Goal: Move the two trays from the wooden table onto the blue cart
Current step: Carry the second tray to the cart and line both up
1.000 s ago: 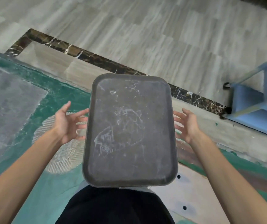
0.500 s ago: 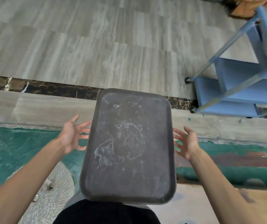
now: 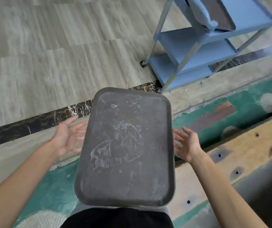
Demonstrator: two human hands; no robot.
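Observation:
A scuffed dark grey tray [image 3: 125,148] is in the air in front of my body, long side pointing away. My left hand [image 3: 66,139] is at its left edge and my right hand [image 3: 187,143] at its right edge, fingers reaching under the tray and holding it up. The blue cart [image 3: 198,46] with three shelves stands at the upper right, beyond the tray's far end. A second dark tray [image 3: 217,15] lies on the cart's top shelf, partly hidden by the cart's handle.
The wooden table [image 3: 247,153] with small holes in its top runs along the right, close to my right forearm. Grey floor tiles with a dark marble strip [image 3: 33,124] lie ahead, and a green patterned carpet [image 3: 255,96] lies below.
My view has swung right and toward the cart, which now looks larger and nearer, with its top shelf and second tray showing. The tray stays between my hands.

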